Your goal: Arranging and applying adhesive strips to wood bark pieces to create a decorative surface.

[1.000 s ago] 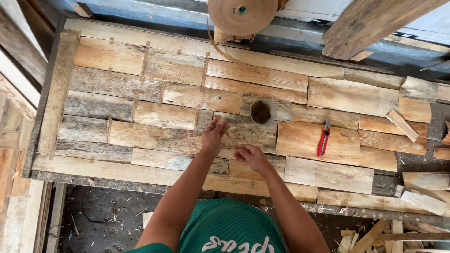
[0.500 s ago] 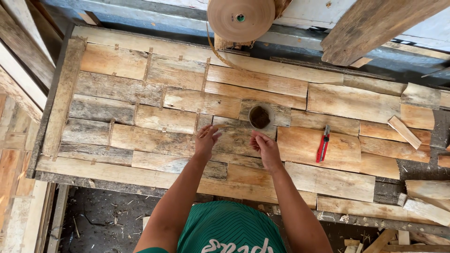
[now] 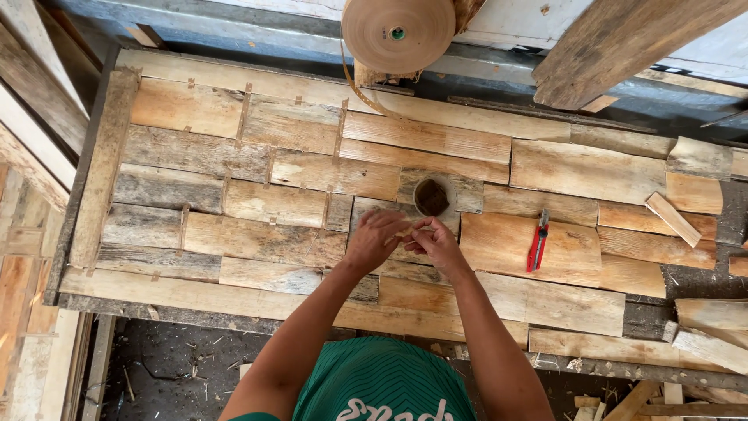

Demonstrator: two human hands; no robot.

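Note:
My left hand (image 3: 374,240) and my right hand (image 3: 433,242) meet over the middle of a wooden panel (image 3: 257,191) made of many veneer strips. Together they pinch a small pale scrap, a short strip of tape or veneer (image 3: 403,232), between the fingertips. Just beyond the fingers sits a small round cup (image 3: 432,196) with dark contents. At the far edge a big roll of brown paper tape (image 3: 398,33) hangs, its loose end (image 3: 366,95) trailing onto the boards.
A red-handled cutter (image 3: 537,242) lies on the strips to the right. Loose wood offcuts (image 3: 673,218) sit at the right end. Stacked boards (image 3: 23,179) line the left side, and a thick plank (image 3: 623,43) leans at top right. Shavings litter the floor (image 3: 171,366).
Both hands lifted off the panel surface and came together, shifting slightly toward the cup; they now pinch a small strip between them where before the palms lay flat and apart.

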